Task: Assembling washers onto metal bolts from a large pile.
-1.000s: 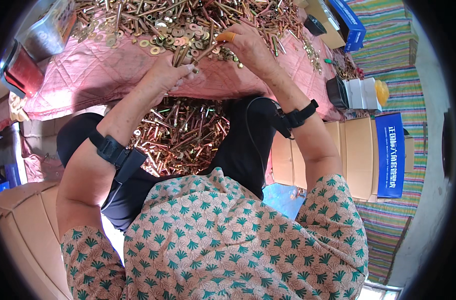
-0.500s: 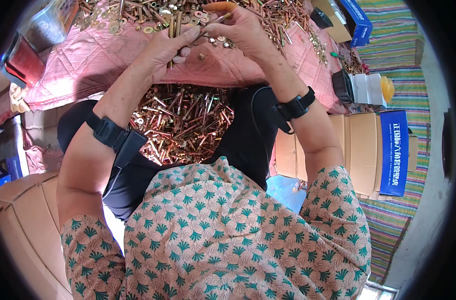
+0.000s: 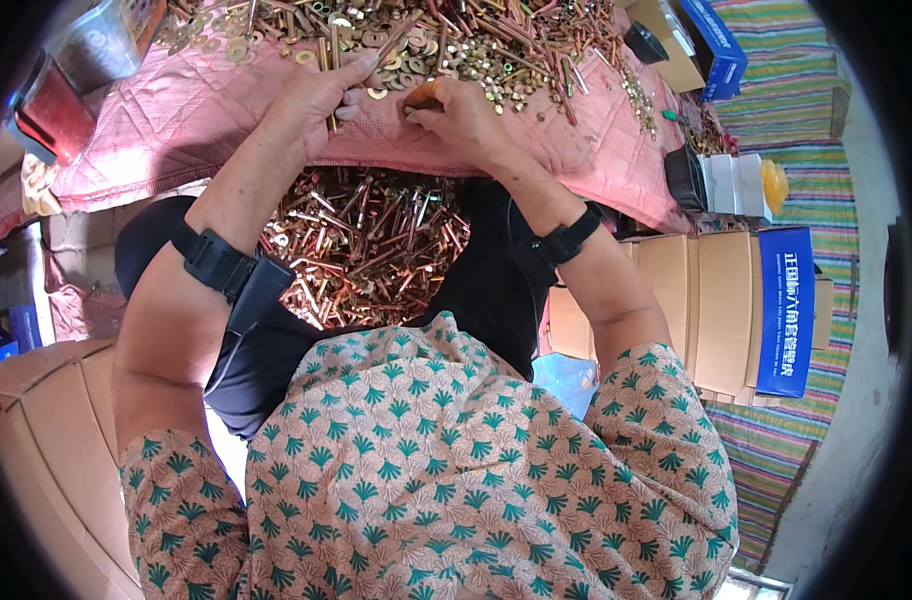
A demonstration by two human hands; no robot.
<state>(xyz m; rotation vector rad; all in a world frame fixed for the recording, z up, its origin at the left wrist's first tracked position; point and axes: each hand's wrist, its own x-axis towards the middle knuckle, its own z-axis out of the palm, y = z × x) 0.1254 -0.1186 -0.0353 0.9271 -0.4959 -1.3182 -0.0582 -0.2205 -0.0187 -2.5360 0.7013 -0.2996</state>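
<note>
My left hand [image 3: 319, 98] is closed around a few upright brassy bolts [image 3: 335, 60], over the near side of a pink quilted cloth [image 3: 226, 125]. Beyond its thumb tip slants another slim metal rod [image 3: 400, 34]; I cannot tell whether the hand grips it. Close to the cloth, my right hand [image 3: 460, 118] is curled, thumb against fingers, with an orange covering on a fingertip. What it holds, if anything, is hidden. Flat washers [image 3: 413, 68] lie just past both hands, with a heap of small nuts [image 3: 496, 78] to their right.
Loose bolts and tubes [image 3: 566, 50] cover the far cloth. A mass of bolts [image 3: 366, 250] fills the space between my legs. At left stand a red container [image 3: 61, 115] and a clear bin [image 3: 101, 45]. Cardboard boxes [image 3: 666, 300] and a black container [image 3: 684, 178] are at right.
My right hand has come away from the left hand and down toward the cloth's near edge, its fingers now curled. The left hand stays in place with the bolts.
</note>
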